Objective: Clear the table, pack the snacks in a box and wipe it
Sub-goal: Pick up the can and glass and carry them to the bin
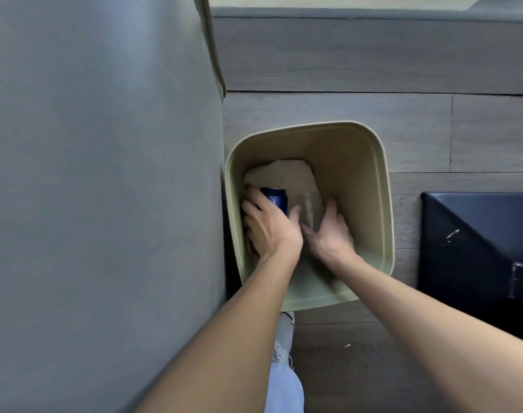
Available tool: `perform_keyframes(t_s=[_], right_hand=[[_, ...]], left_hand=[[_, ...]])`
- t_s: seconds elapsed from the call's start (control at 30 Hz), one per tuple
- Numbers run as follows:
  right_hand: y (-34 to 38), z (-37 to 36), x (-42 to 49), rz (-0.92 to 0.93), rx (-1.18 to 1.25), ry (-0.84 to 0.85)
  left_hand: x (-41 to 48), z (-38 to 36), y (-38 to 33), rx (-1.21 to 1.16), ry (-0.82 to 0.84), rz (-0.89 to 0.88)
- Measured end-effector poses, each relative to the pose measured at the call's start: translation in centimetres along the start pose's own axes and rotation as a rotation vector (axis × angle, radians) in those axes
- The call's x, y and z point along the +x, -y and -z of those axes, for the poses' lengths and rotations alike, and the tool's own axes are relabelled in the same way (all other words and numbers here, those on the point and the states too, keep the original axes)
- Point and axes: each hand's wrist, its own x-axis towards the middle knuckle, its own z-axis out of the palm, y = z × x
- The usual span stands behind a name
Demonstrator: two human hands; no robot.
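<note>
I look down into a beige waste bin (376, 186) on the floor. My left hand (267, 226) reaches into it, with a blue can (275, 198) between its thumb and fingers. My right hand (330, 231) is inside the bin too, palm turned inward and fingers apart, holding nothing. A clear plastic cup (307, 208), blurred, hangs just beyond its fingertips between the two hands. Crumpled brown paper (287, 174) lies at the bottom of the bin.
A grey upholstered sofa side (99, 174) fills the left and touches the bin. A dark blue box-like object (477, 248) stands on the wooden floor (373, 70) to the right. My shoe and trouser leg (282, 368) are below the bin.
</note>
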Motion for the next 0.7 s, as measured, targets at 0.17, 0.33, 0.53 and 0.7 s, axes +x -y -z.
perform_keyframes(t_s=[0.17, 0.33, 0.53, 0.7], right_hand=[[0.7, 2.8, -3.8, 0.114, -0.078, -0.019], [2.1, 9.6, -12.9, 0.306, -0.209, -0.112], [3.1, 18.4, -28.8, 0.428, -0.236, -0.153], [0.9, 24.7, -42.2, 0.528, -0.246, -0.225]], left_hand=[[-3.1, 3.6, -0.7, 0.075, 0.065, -0.101], [-10.1, 12.0, -0.9, 0.083, 0.212, -0.307], [-24.6, 22.3, -2.7, 0.124, 0.224, -0.392], [-37.1, 29.4, -3.5, 0.23, 0.154, -0.538]])
